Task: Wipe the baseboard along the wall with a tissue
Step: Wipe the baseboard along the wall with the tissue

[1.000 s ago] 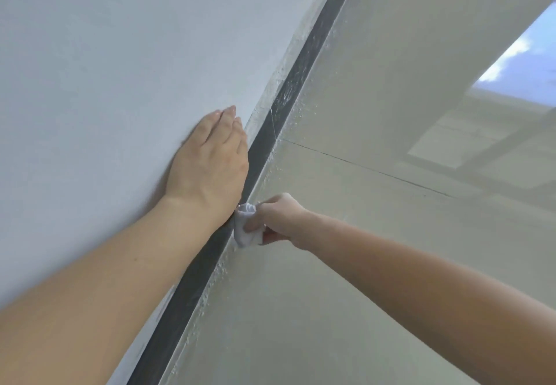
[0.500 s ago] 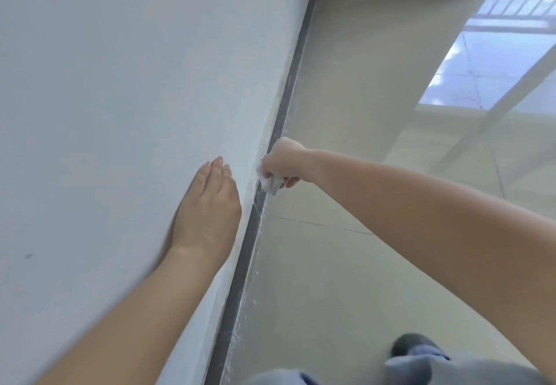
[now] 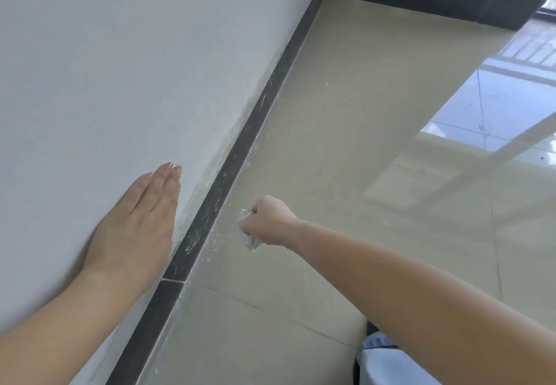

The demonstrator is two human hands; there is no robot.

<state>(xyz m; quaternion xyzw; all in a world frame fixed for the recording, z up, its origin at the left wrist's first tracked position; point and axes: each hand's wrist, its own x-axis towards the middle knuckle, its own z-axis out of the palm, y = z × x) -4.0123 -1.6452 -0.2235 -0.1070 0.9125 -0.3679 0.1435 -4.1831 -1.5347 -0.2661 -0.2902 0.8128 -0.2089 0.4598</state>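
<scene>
A crumpled tissue [image 3: 248,238] is clenched in the right hand [image 3: 267,222] near the streaked baseboard [image 3: 240,147], over crumb-strewn glossy tiles [image 3: 346,159]. The left hand [image 3: 135,219] is laid flat on the wall [image 3: 120,68].

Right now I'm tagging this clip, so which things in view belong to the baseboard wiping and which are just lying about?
Job: tissue, gripped by the right hand; dark baseboard; left hand, flat on the wall.
Just there: floor tiles; white crumbs by the baseboard; blue-and-white cloth, bottom right.
</scene>
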